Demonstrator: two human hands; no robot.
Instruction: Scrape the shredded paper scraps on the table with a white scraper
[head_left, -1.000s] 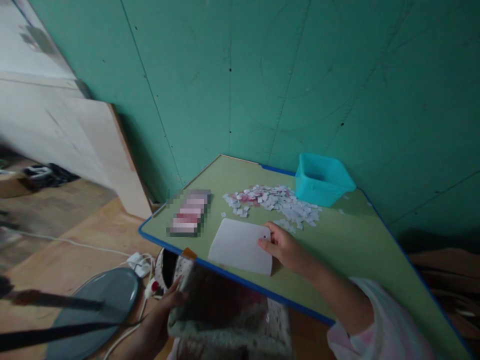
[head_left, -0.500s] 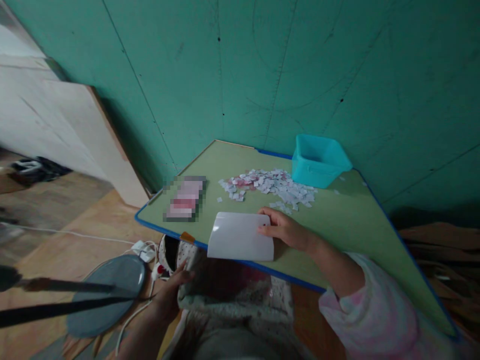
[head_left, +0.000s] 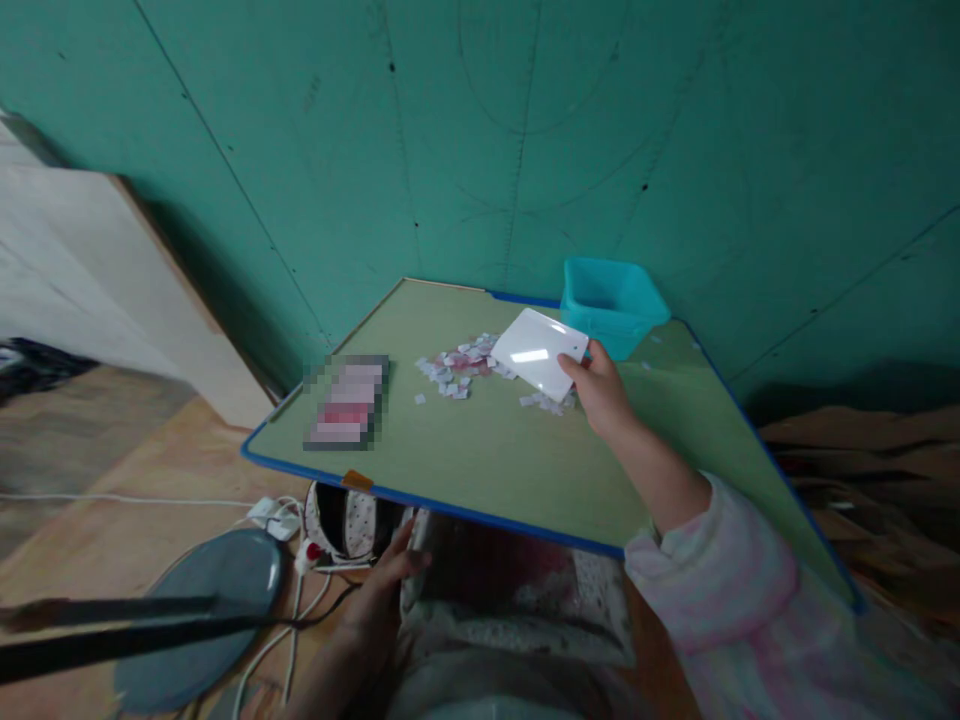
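My right hand [head_left: 596, 385] grips one corner of a glossy white plastic scraper [head_left: 529, 340], tilted above a pile of small white paper squares [head_left: 457, 365]. Part of the pile is hidden behind it. Close behind the scraper is a turquoise plastic bin [head_left: 622, 335] on the green tabletop [head_left: 465, 450]. Below the table's front edge, my left hand [head_left: 390, 575] is closed on the left rim of an open speckled fabric bag [head_left: 604, 590] at my lap. The bag's inside looks dark with a reddish patch.
A pixelated phone-like object [head_left: 349, 402] lies on the table's left side. The green wall [head_left: 300, 180] stands behind. On the floor at left are a grey round stool [head_left: 202, 610], a power strip [head_left: 274, 518] and white cables. Dark straps cross the lower left.
My right hand has carried the scraper from the table's front edge forward and right, over the paper pile. My left hand keeps to the bag's rim. The view has shifted slightly.
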